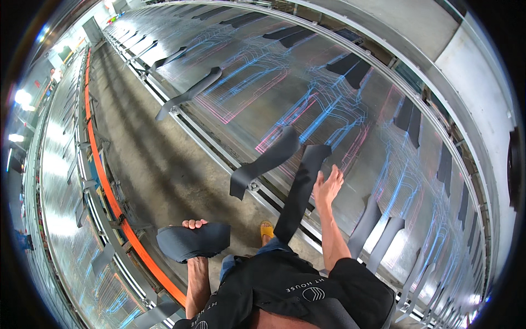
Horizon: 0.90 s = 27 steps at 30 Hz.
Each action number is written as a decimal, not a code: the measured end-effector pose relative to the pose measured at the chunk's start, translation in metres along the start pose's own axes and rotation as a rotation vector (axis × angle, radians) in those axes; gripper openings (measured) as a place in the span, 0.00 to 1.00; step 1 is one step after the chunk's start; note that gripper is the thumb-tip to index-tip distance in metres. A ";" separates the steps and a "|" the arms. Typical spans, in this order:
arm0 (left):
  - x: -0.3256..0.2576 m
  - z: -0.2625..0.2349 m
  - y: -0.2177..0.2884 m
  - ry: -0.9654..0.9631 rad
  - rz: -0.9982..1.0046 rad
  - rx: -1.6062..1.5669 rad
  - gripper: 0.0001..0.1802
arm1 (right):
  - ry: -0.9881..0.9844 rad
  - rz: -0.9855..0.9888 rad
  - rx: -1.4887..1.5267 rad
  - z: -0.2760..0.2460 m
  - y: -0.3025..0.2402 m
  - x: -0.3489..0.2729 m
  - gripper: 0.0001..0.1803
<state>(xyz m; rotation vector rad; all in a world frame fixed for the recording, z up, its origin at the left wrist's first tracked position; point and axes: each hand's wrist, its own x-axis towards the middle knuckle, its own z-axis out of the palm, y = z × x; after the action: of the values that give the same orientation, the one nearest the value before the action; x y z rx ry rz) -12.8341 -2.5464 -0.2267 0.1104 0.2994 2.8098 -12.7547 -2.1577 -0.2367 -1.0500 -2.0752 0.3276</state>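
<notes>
Dark strip at right hand, stack under left hand

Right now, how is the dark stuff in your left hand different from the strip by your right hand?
The bundle in the left hand is folded and gripped; the long strip by the right hand hangs flat over the table's edge. The bundle is short and thick; the strip is long and thin. Both are dark grey.

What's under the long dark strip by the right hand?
Under the long dark fabric strip: the shiny metal table with blue and pink line markings, then its edge rail. The right hand touches the strip; markings directly beneath are covered.
</notes>
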 end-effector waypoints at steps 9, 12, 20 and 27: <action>0.062 -0.044 0.033 0.058 0.075 0.075 0.14 | -0.980 -0.740 1.023 -0.023 -0.255 -0.093 0.32; 0.086 -0.050 0.044 0.139 0.102 0.025 0.12 | -0.873 -1.022 0.657 0.009 -0.304 -0.139 0.28; 0.168 -0.053 0.128 -0.152 -0.073 -0.044 0.11 | -0.884 -0.878 0.720 0.050 -0.396 -0.137 0.16; 0.206 -0.051 0.180 0.307 -0.085 0.095 0.13 | -0.874 -0.278 1.013 0.090 -0.462 -0.091 0.08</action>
<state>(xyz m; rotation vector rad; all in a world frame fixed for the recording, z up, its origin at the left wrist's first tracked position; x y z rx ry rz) -13.0886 -2.6588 -0.2279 -0.3081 0.4953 2.7228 -13.0526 -2.5080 -0.1005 0.0489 -2.2064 1.6900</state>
